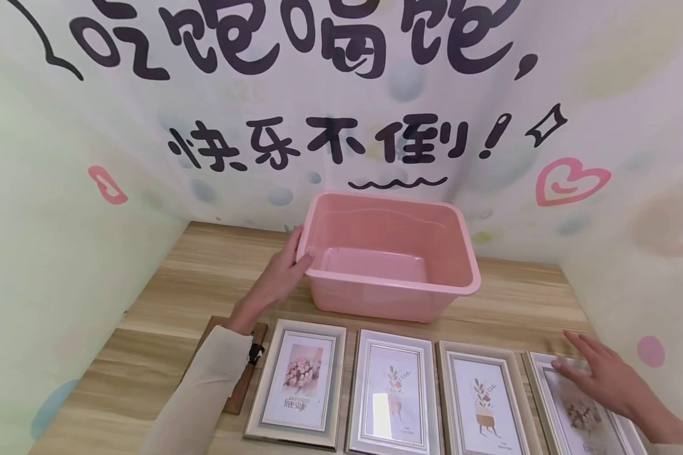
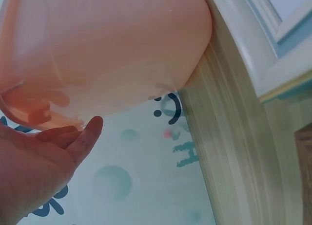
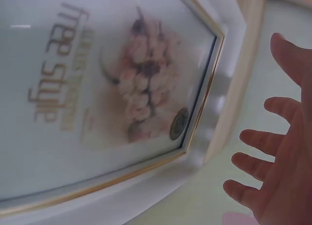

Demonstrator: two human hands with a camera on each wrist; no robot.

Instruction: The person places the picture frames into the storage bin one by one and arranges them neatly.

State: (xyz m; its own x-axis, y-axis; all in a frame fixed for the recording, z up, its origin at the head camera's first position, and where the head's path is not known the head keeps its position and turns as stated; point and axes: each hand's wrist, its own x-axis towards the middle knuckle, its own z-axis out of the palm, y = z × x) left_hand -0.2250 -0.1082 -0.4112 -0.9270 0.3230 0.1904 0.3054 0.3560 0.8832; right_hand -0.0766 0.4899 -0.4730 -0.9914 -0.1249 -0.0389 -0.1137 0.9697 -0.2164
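A pink plastic bin stands at the back of the wooden table, its inside showing bare. At its left front corner my left hand holds the rim, thumb at the corner and fingers along the outer left side. In the left wrist view, this hand is close under the rim of the bin. My right hand is spread over the rightmost picture frame and holds nothing. The right wrist view shows the hand with fingers apart beside that frame.
Three more picture frames line the near side: one with flowers, and two with plant drawings, the left and the right. A brown wooden piece lies under my left forearm. A printed curtain hangs behind the table.
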